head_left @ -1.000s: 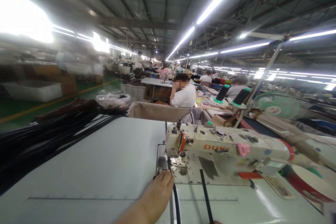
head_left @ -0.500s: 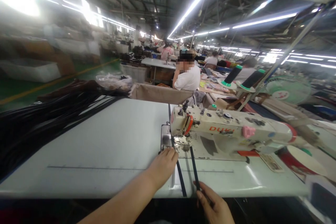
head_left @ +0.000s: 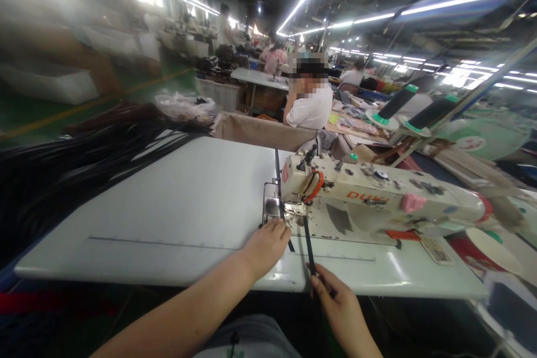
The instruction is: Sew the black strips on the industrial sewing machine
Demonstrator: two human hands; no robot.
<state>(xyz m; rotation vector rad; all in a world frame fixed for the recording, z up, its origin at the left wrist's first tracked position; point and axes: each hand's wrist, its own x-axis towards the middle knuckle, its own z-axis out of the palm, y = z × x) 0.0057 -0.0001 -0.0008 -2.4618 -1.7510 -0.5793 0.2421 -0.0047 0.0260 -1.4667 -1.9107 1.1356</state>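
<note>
A white sewing machine (head_left: 377, 196) stands on the pale worktable. My left hand (head_left: 271, 238) rests just in front of its needle area, fingers bent together over a narrow black strip (head_left: 281, 201). This strip runs away along the machine's left side, and its short near end shows beside my fingers. To the right, my right hand (head_left: 335, 293) pinches a second length of black strip (head_left: 309, 243) between thumb and fingers at the table's front edge. That length leads up to the presser foot area; I cannot tell whether the two lengths join.
A heap of long black strips (head_left: 75, 179) covers the table's left side. A ruler line (head_left: 168, 243) marks the worktable (head_left: 188, 190). Black thread cones (head_left: 396, 106) stand behind the machine, near a green fan (head_left: 482, 137). Beyond a cloth-lined bin (head_left: 264, 130) sits a person in white (head_left: 312, 106).
The strip under my left hand has slid away from me, so its near end now lies just past my fingers. My right hand still pinches its length. The camera view has shifted.
</note>
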